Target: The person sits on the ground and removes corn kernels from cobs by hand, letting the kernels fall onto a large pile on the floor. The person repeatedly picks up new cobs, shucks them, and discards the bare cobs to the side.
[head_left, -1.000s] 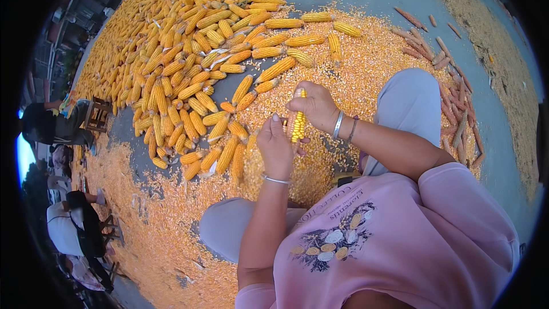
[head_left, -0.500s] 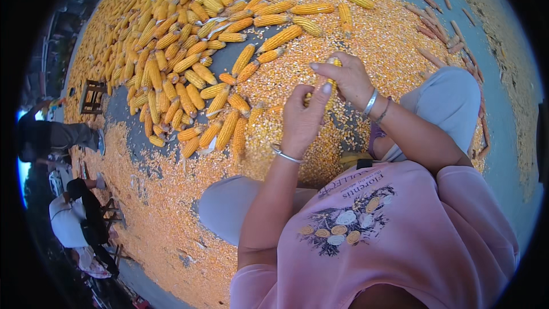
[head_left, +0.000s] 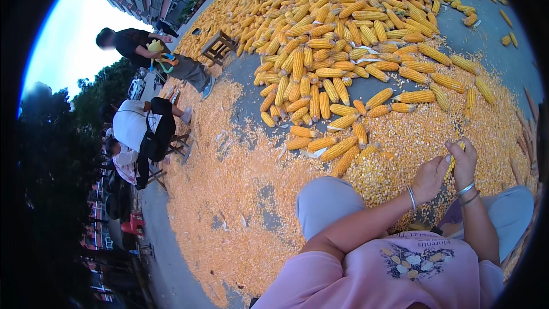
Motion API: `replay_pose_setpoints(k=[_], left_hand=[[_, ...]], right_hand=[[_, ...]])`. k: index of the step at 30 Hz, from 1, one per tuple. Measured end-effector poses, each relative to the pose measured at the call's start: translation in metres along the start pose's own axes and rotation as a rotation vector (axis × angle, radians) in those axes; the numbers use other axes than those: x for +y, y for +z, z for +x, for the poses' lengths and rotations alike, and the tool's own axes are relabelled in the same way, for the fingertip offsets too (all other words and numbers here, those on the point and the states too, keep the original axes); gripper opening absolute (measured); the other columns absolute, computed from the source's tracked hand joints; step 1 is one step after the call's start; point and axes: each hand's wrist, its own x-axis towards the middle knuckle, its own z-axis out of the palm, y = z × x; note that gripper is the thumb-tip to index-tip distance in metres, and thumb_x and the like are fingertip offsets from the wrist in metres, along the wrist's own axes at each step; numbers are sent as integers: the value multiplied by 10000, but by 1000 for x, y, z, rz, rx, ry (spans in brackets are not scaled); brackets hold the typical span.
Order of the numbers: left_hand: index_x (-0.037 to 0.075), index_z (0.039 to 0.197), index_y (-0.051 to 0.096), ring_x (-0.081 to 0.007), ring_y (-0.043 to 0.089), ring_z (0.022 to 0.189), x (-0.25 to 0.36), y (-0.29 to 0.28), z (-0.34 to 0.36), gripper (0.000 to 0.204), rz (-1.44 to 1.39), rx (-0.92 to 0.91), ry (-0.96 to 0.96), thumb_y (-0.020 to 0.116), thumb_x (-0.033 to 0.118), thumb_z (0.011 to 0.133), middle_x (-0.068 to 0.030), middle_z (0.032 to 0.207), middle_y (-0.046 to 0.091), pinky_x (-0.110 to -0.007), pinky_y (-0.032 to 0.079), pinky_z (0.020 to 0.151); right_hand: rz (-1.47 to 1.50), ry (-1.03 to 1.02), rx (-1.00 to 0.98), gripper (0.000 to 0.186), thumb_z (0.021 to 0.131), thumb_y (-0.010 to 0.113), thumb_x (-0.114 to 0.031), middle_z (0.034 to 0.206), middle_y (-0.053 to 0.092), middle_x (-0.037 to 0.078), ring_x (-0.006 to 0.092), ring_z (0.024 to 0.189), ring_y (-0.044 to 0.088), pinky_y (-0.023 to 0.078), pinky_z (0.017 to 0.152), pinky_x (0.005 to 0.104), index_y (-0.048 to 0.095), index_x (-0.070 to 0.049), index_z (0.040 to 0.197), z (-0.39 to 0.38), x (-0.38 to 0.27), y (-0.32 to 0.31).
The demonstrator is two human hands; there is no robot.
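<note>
Between my two hands is a yellow ear of corn point(head_left: 453, 162), mostly covered by the fingers. My right hand point(head_left: 465, 163) is wrapped round its upper part, the thumb lying along it. Lower down and to the left, my left hand point(head_left: 430, 181) is closed against the same ear. Both hands are over a bed of loose corn kernels point(head_left: 394, 177) in front of my lap. Just beyond and left of them lie whole husked ears point(head_left: 341, 147), part of a large heap point(head_left: 343, 23).
Bare reddish cobs point(head_left: 526, 137) lie along the far right. A wooden stool point(head_left: 218, 46) stands at the heap's left edge. Further left are a standing person point(head_left: 143, 46) holding a colourful toy and a seated person in white point(head_left: 130, 125). Kernels point(head_left: 229, 212) cover the ground on the left.
The view has swung left, so my hands and the heap now appear further right, with more of the people, buildings and sky showing. Both hands still hold the ear.
</note>
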Motion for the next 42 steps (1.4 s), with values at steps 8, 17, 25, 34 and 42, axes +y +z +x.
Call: replay_pose_setpoints(k=[8, 17, 25, 34, 42], left_hand=[[14, 791, 544, -203, 542, 390, -5, -13, 10, 538, -292, -87, -421, 352, 445, 1050, -103, 501, 519, -343, 415, 349], [35, 899, 531, -150, 511, 358, 14, -17, 21, 522, -486, -191, -510, 459, 543, 996, -35, 519, 450, -286, 414, 306], [34, 985, 496, -130, 503, 360, 3, 0, 19, 507, -342, -313, -352, 494, 541, 984, -28, 560, 455, -267, 410, 317], [25, 973, 492, -139, 516, 396, -6, 19, 21, 426, -95, -193, -74, 417, 439, 1042, -42, 547, 478, -299, 409, 351], [25, 886, 535, -142, 481, 389, 7, 20, 16, 435, -297, -183, -273, 345, 369, 1072, -48, 535, 489, -295, 386, 367]], right_hand=[[-69, -80, -53, 205, 835, 691, -134, 695, 494, -24, 61, 677, 421, 371, 586, 257, 519, -58, 752, 3, 0, 1], [-178, -175, -33, 307, 926, 662, -232, 660, 469, -23, 79, 646, 401, 360, 584, 260, 520, -55, 719, 5, 3, 0], [-107, -55, -18, 497, 1035, 490, -391, 632, 468, -10, 79, 603, 416, 351, 559, 259, 522, -56, 669, 7, 22, -19], [-129, -43, -5, 512, 1038, 490, -379, 602, 490, -2, 79, 581, 432, 370, 547, 267, 547, -46, 652, 4, 15, -24], [-195, -186, 11, 421, 1035, 511, -268, 638, 398, 3, 95, 631, 355, 334, 547, 308, 515, 3, 713, 4, 20, -24]])
